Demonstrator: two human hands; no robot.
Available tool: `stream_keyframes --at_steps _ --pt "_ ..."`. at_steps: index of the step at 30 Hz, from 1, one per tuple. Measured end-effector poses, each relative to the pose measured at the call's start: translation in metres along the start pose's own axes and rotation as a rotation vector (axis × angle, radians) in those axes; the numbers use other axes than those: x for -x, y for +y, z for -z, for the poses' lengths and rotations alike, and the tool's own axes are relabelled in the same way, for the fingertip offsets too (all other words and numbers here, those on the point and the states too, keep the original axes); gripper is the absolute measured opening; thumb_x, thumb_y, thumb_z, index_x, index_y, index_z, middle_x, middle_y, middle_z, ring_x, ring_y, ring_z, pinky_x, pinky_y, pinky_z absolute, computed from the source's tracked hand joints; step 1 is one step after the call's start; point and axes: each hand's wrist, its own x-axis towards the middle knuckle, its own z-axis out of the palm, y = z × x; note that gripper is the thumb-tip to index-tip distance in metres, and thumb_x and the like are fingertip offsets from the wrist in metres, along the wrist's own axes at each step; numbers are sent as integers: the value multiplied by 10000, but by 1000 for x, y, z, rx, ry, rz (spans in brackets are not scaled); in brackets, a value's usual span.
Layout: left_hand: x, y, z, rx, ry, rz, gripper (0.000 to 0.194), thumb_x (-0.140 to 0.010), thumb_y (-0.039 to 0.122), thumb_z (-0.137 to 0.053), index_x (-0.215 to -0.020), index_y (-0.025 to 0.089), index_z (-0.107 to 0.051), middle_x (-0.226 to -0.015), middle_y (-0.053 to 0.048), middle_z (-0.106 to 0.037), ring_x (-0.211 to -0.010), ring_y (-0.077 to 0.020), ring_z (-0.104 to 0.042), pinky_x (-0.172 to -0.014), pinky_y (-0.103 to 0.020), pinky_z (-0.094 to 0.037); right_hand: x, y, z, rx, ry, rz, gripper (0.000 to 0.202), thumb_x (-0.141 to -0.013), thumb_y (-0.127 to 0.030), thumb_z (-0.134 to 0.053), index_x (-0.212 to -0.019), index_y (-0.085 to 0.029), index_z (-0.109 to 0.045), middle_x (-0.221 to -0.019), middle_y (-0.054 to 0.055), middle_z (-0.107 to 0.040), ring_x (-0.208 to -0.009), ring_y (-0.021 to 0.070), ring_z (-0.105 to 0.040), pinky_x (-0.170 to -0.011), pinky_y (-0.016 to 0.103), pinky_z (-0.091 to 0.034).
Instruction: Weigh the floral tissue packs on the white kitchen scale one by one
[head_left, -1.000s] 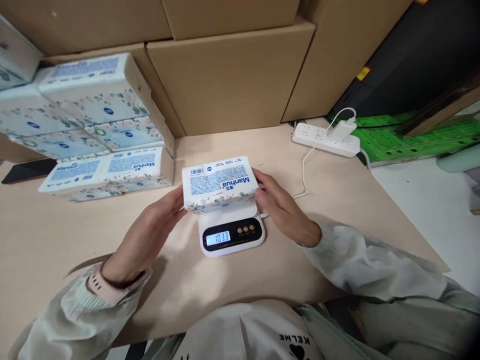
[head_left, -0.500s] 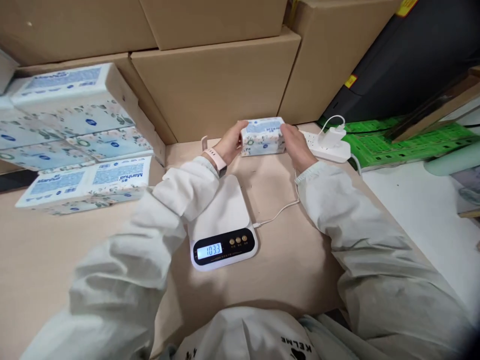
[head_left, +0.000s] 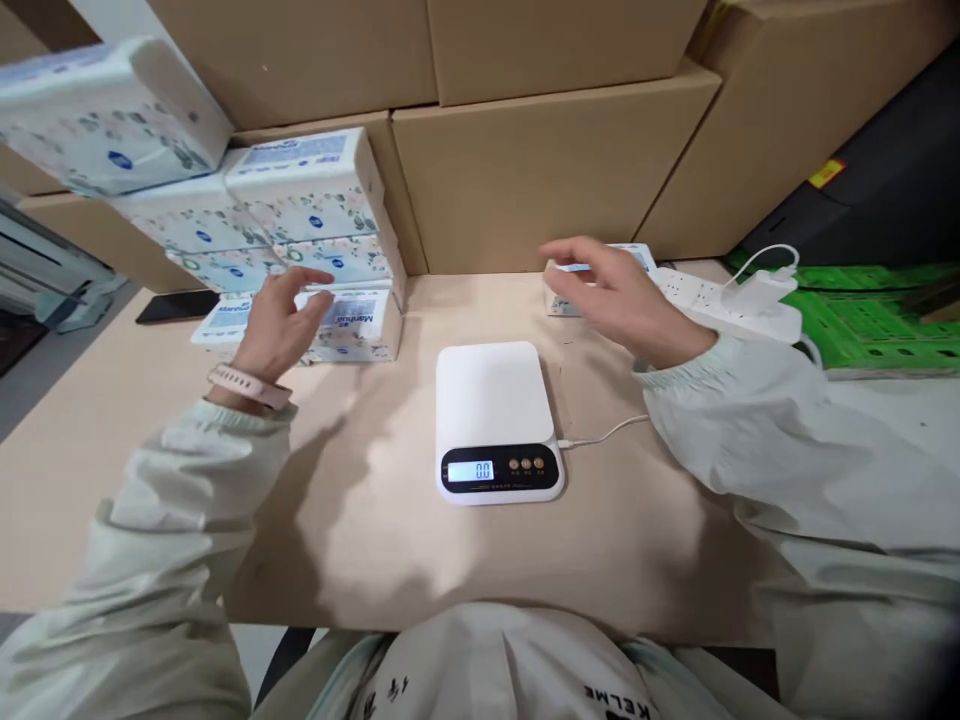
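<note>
My left hand [head_left: 281,322] is open beside the low front tissue packs [head_left: 356,325] at the left, its thumb and fingers apart and nothing between them. Behind it rises a stack of flower-printed tissue packs [head_left: 307,190]. My right hand [head_left: 611,295] is also open, in front of a single tissue pack [head_left: 634,255] by the cardboard wall, and hides much of that pack; whether they touch I cannot tell. Between the hands lies a white digital scale [head_left: 491,395] with a bare plate. Its lit display [head_left: 471,471] reads 0.0.
Cardboard boxes [head_left: 540,180] line the back of the table. A white power strip [head_left: 712,305] with a plugged-in charger [head_left: 761,290] sits at the right, near green panels [head_left: 877,320]. A white cable [head_left: 607,433] runs from the scale. A dark phone-like slab [head_left: 176,306] lies at the left.
Both hands have let go of the tissue pack, which stays at the back. My left hand has moved left to the stacked packs. The scale reading has dropped from 103.3 to 0.0. The view has shifted left.
</note>
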Motion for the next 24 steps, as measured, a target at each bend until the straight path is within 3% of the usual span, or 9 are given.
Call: stream_keyframes --at_steps 2,5,9,13,17,19,21,24 --pt "-19 -16 15 -220 -164 -2 487 -670 355 -979 -1074 193 -761 -1142 -81 -697 -1434 -436 -487 -1300 -600 -264 -7 -16 -19 -16 -99 -4 257 -941 -324 -670 -1174 -245 -744 -1292 75 -741 -1234 272 -673 -1147 537 -521" --pt "-36 -29 22 -475 -365 -37 826 -423 419 -1049 -1145 180 -725 -1353 -177 -651 -1531 -563 -337 -1290 -715 -118 -13 -38 -41 26 -236 -70 308 -962 -315 -623 -1241 -232 -723 -1379 103 -720 -1256 278 -666 -1167 564 -498" --pt "-34 -35 10 -623 -442 -95 926 -424 594 -980 -1190 162 -691 -1417 -273 -614 -1456 -611 -410 -1224 -772 -156 -14 -60 -60 62 -370 -121 394 -993 -388 -586 -1339 -229 -690 -1476 125 -665 -1378 295 -609 -1213 542 -462" --pt "-17 -32 -9 -561 -398 -117 897 -485 641 -932 -1193 142 -700 -1339 -309 -635 -1379 -618 -462 -1154 -778 -276 -18 -63 -79 55 -422 -110 386 -975 -384 -624 -1326 -239 -694 -1521 124 -640 -1427 295 -583 -1237 516 -440" --pt "13 -25 -10 -269 -262 -138 888 -581 631 -944 -1301 177 -692 -1565 -239 -525 -1568 -513 -311 -1298 -682 -153 -29 -57 -100 38 -438 -174 298 -950 -344 -652 -1213 -221 -722 -1481 123 -663 -1399 300 -601 -1225 495 -442" --pt "34 -27 -5 38 -83 -53 830 -683 606 -923 -1371 219 -669 -1646 -171 -470 -1611 -431 -296 -1342 -602 -153 -35 -53 -109 24 -446 -203 220 -972 -356 -611 -1083 -212 -735 -1333 106 -733 -1297 299 -650 -1162 488 -486" --pt "54 -35 -2 255 74 69 728 -818 613 -829 -1418 251 -629 -1659 -139 -460 -1589 -368 -376 -1334 -539 -258 -40 -49 -120 -16 -450 -231 239 -996 -396 -576 -955 -212 -722 -1108 81 -777 -1116 276 -689 -1048 471 -541" --pt "72 -53 -6 417 157 190 547 -925 592 -693 -1358 265 -629 -1599 -124 -523 -1518 -295 -495 -1276 -443 -406 -47 -48 -139 -89 -391 -217 285 -999 -450 -589 -875 -218 -698 -889 57 -754 -942 235 -662 -924 434 -567"
